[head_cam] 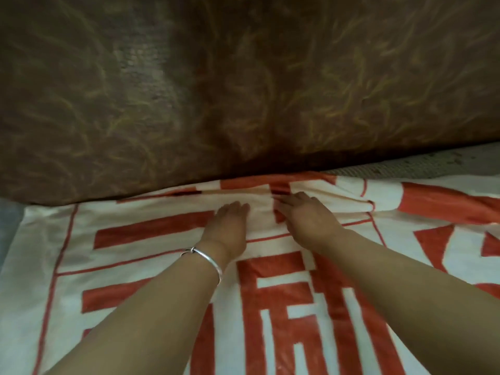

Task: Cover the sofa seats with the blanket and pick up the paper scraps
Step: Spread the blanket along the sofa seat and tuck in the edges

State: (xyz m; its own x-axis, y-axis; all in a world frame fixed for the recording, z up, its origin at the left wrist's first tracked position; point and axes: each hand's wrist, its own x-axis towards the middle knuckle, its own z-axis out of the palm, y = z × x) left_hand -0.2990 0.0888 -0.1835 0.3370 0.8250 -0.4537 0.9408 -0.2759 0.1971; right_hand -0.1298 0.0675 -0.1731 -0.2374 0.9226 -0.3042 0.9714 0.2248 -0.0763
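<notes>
Head view: cream cloth blanket with orange-red block pattern (135,253) lies spread on the sofa seat, long axis left-right along the brown gold-swirled backrest (189,90). Left hand (230,226) and right hand (305,215) press flat, fingers straight, on its bunched far edge, likely tucking it into the crease. Grey seat strip (433,161) at far right is uncovered. No paper scraps in sight.

Cream blanket (140,266) with orange-red blocks; brown, gold-swirled sofa back (216,90).
</notes>
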